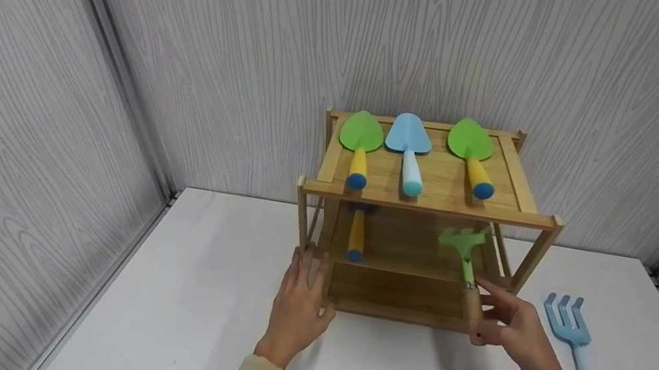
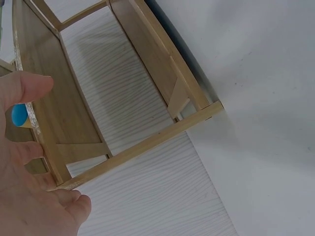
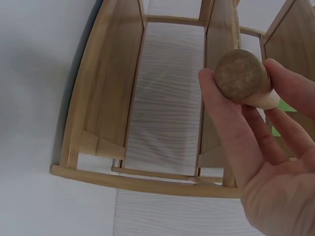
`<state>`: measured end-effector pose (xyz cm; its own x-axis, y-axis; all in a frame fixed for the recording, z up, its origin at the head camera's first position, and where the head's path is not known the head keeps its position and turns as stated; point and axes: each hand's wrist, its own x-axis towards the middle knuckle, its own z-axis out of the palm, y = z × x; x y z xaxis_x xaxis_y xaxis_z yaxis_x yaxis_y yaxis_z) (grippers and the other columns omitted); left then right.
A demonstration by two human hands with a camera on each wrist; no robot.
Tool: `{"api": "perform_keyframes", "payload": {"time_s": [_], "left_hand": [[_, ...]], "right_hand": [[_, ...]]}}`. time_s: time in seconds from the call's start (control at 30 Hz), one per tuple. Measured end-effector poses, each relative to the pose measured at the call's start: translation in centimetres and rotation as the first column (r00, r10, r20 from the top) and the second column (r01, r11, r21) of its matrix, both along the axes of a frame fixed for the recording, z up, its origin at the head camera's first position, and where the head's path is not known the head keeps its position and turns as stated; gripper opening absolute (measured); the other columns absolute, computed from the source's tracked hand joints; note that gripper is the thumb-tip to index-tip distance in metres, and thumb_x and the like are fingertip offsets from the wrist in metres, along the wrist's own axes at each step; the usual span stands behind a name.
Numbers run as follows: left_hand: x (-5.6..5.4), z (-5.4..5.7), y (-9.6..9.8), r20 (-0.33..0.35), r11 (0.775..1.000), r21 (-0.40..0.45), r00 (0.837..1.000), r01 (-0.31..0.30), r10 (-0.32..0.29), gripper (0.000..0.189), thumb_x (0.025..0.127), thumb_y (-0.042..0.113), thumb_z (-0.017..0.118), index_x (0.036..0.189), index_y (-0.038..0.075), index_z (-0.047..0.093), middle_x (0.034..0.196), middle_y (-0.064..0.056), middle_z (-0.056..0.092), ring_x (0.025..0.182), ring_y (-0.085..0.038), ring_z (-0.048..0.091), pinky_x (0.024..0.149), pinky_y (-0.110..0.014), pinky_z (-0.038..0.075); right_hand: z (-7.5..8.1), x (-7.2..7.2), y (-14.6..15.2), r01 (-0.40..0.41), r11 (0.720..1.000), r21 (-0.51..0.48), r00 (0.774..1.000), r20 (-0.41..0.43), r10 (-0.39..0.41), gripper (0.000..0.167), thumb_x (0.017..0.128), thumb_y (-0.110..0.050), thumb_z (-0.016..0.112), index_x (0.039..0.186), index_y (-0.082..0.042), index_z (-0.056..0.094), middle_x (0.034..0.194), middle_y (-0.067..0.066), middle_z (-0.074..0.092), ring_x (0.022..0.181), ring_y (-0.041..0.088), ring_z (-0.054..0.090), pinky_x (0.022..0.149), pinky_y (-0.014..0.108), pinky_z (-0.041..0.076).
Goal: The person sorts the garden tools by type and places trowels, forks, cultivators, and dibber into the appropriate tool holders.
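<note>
A wooden rack [image 1: 396, 268] with several tiers stands on the white table. My right hand [image 1: 514, 329] pinches the wooden handle of a green hand rake [image 1: 472, 298] between thumb and fingers, its pronged head up at the middle tier's opening. The round butt of that handle faces the camera in the right wrist view. At the rack's front left corner post, my left hand [image 1: 297, 308] rests with its fingers stretched forward; thumb and fingers spread around the wood in the left wrist view. A yellow-handled tool [image 1: 357, 237] lies on the middle tier, its head hidden under the top board.
On the top tier lie a green trowel [image 1: 362, 133], a light blue trowel [image 1: 408, 136] and another green trowel [image 1: 470, 142], handles toward me. A light blue hand fork [image 1: 577, 354] lies on the table right of the rack. Grey wood-grain panels [image 1: 243, 61] enclose the table.
</note>
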<state>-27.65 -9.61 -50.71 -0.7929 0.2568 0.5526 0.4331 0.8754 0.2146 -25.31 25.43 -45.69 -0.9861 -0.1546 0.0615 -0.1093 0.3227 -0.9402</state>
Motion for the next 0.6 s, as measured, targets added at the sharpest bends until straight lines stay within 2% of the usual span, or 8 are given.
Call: {"api": "perform_keyframes", "payload": {"time_s": [0.23, 0.37, 0.5, 0.6], "left_hand": [[0.0, -0.1, -0.1, 0.007, 1.0, 0.003, 1.0, -0.004, 0.004, 0.077, 0.086, 0.016, 0.076, 0.152, 0.001, 0.039, 0.157, -0.026, 0.028, 0.145, -0.048, 0.026, 0.114, -0.051, 0.034], [0.0, 0.0, -0.1, 0.019, 1.0, -0.004, 1.0, -0.007, 0.007, 0.077, 0.086, 0.017, 0.075, 0.152, 0.001, 0.039, 0.157, -0.025, 0.028, 0.146, -0.048, 0.026, 0.114, -0.052, 0.033], [0.0, 0.0, 0.0, 0.016, 1.0, -0.013, 1.0, -0.012, 0.013, 0.077, 0.087, 0.019, 0.076, 0.153, 0.002, 0.039, 0.157, -0.025, 0.028, 0.145, -0.048, 0.027, 0.114, -0.052, 0.033], [0.0, 0.1, 0.0, 0.007, 1.0, -0.015, 1.0, -0.013, 0.013, 0.077, 0.087, 0.019, 0.076, 0.152, 0.002, 0.039, 0.157, -0.025, 0.029, 0.145, -0.048, 0.028, 0.114, -0.052, 0.034]], "right_hand": [[1.1, -0.8, -0.9, -0.009, 1.0, 0.004, 1.0, 0.024, 0.009, 0.068, 0.089, 0.005, 0.064, 0.152, 0.004, 0.039, 0.131, 0.029, 0.055, 0.101, 0.03, 0.062, 0.073, 0.037, 0.059], [1.5, -1.5, -1.3, -0.006, 1.0, 0.0, 1.0, 0.001, 0.006, 0.067, 0.087, 0.005, 0.066, 0.15, 0.007, 0.041, 0.131, 0.029, 0.055, 0.101, 0.031, 0.061, 0.073, 0.034, 0.057], [1.8, -2.2, -1.8, 0.005, 1.0, 0.029, 1.0, 0.011, -0.005, 0.066, 0.088, 0.001, 0.068, 0.149, 0.007, 0.042, 0.132, 0.028, 0.054, 0.108, 0.035, 0.059, 0.081, 0.034, 0.054], [2.2, -2.6, -2.1, 0.006, 0.999, 0.032, 0.999, 0.038, -0.007, 0.067, 0.09, -0.002, 0.069, 0.15, 0.006, 0.041, 0.134, 0.028, 0.053, 0.113, 0.039, 0.056, 0.083, 0.035, 0.054]]}}
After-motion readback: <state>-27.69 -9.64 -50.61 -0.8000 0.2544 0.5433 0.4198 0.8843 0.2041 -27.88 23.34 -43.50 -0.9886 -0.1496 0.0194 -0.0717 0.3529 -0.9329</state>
